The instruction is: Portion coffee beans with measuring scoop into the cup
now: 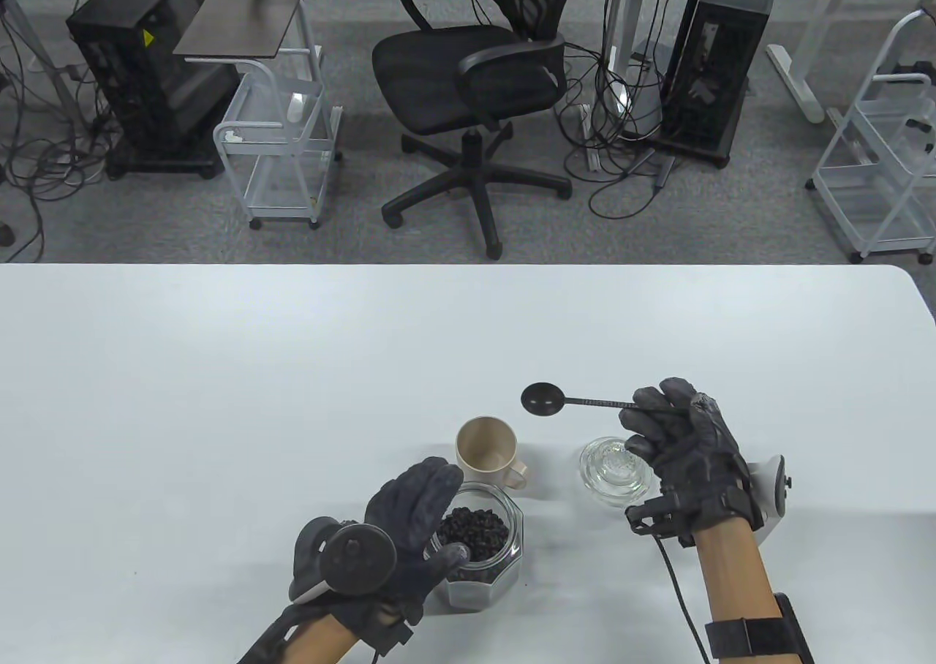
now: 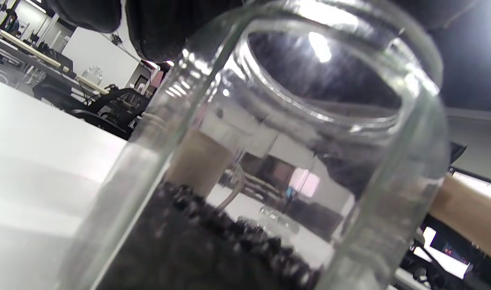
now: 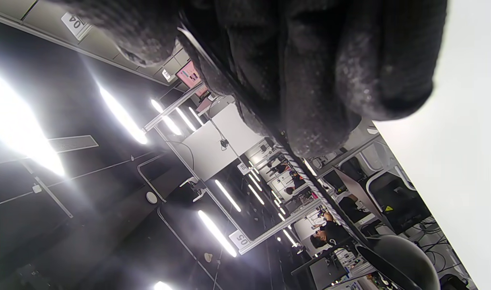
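glass fills the left wrist view: the open jar (image 2: 269,161) of coffee beans (image 2: 197,245) sits right against that camera, and in the table view the left hand (image 1: 409,532) wraps its side, fingers curled round the glass wall, so this grip is clamped on the jar and steadies it on the white table (image 1: 219,401). the jar's glass lid (image 1: 616,470) lies off to the right, just under the right hand (image 1: 680,452). that hand pinches the far end of the black measuring scoop (image 1: 578,401), fingers closed on the handle; the right wrist view shows only the gloved fingers (image 3: 318,80) with the thin handle running past them. the scoop is held above the table, its long axis roughly level and running left-right, with the empty bowl pointing left, away from the grip. the beige cup (image 1: 488,450) stands just behind the jar, touching or nearly so, and looks empty. the relation that matters: the jar mouth lies down and to the left of the scoop bowl, nearer the person, with the cup between them. so the likely next move is to swing the bowl toward the person past the cup and dip it into the beans. no beans seem portioned yet.
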A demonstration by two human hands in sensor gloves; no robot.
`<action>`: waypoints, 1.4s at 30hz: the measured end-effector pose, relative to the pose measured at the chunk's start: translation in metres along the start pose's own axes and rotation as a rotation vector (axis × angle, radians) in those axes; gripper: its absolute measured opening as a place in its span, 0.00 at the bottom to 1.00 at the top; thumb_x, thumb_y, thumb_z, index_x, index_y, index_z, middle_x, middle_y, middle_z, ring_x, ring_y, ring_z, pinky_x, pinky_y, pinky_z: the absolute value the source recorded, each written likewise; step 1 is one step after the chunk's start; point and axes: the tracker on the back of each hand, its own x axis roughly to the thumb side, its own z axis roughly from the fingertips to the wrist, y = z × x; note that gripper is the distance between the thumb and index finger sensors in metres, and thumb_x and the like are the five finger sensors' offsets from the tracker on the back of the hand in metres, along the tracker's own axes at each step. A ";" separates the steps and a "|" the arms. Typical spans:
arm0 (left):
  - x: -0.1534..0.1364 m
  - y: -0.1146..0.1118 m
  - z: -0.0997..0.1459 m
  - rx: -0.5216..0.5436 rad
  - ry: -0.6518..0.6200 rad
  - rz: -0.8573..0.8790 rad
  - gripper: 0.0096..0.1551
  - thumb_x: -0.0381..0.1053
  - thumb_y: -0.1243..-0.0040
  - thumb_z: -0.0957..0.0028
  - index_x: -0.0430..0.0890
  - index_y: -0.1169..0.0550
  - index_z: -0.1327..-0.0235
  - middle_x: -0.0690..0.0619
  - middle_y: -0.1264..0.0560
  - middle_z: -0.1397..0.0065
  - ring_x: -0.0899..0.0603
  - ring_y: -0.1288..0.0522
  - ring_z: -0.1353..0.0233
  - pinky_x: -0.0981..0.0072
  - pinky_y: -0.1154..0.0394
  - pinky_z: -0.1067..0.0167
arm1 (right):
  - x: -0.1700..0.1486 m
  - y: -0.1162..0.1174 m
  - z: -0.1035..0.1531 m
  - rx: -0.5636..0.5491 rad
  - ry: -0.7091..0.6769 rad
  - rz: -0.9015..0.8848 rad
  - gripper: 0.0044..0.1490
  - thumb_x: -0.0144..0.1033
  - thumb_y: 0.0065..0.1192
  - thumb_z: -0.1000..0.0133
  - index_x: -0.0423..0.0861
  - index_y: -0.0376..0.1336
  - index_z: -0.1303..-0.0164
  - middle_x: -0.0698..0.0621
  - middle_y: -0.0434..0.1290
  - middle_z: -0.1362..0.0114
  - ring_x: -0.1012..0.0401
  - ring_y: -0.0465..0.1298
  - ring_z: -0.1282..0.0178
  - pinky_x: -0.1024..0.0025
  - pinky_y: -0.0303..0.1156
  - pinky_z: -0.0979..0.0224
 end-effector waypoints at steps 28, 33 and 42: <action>-0.002 -0.002 0.001 -0.018 0.026 0.075 0.57 0.77 0.59 0.55 0.43 0.45 0.19 0.36 0.40 0.17 0.23 0.33 0.22 0.25 0.40 0.31 | 0.025 0.104 0.041 0.486 -0.334 0.515 0.31 0.47 0.60 0.40 0.38 0.68 0.37 0.37 0.81 0.45 0.40 0.87 0.54 0.50 0.79 0.55; -0.002 -0.002 0.001 -0.017 0.026 0.076 0.57 0.77 0.58 0.55 0.43 0.45 0.19 0.36 0.40 0.17 0.23 0.33 0.22 0.25 0.40 0.31 | 0.019 0.130 0.057 0.595 -0.427 0.693 0.30 0.46 0.62 0.42 0.37 0.70 0.38 0.36 0.81 0.47 0.39 0.87 0.56 0.48 0.79 0.56; -0.002 -0.002 0.001 -0.020 0.032 0.075 0.57 0.77 0.58 0.55 0.43 0.45 0.19 0.36 0.40 0.17 0.23 0.33 0.22 0.25 0.40 0.31 | 0.009 0.155 0.080 0.654 -0.543 0.940 0.30 0.45 0.62 0.42 0.38 0.70 0.37 0.35 0.81 0.45 0.37 0.85 0.53 0.46 0.77 0.55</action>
